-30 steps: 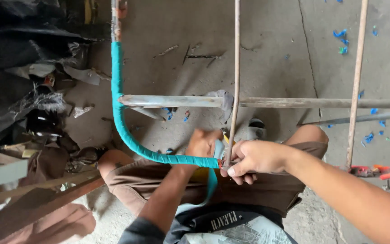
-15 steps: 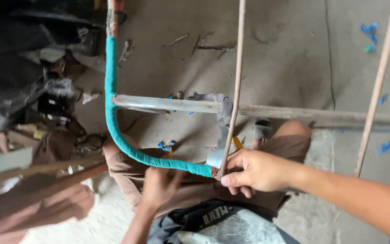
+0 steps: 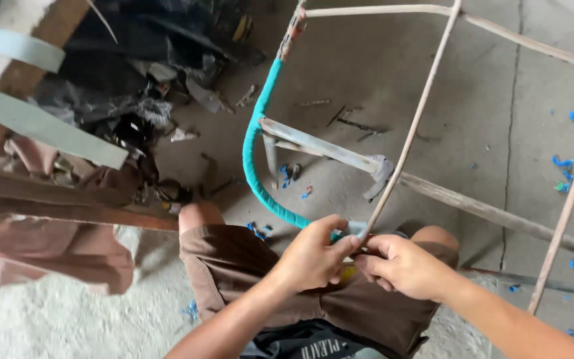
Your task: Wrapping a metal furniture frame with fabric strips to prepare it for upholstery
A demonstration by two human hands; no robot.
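Brown shorts (image 3: 287,279): nearest of all; the person sits low on the floor, knees spread, so the work lies just above the lap.
Left hand (image 3: 310,256): fingers curled and pressed together, thumb and forefinger pinching the end of the teal plastic strip wound round the curved metal frame tube (image 3: 254,143), seemingly to keep the winding tight.
Right hand (image 3: 403,266): closed, fingertips meeting the left hand's at the same spot on the tube; something yellow shows under it, too hidden to name.
Thin bare metal rod (image 3: 410,129): rises from where the hands meet, slanting up and away to the frame's top bar.
Flat grey metal crossbar (image 3: 313,143): beyond the hands, joined to the wrapped tube and running off to the right.
Blue plastic scraps (image 3: 563,163): scattered on the grey concrete floor (image 3: 486,100), right of the rod.
Dark heap of rags and debris (image 3: 141,86): farthest, left of the wrapped tube.
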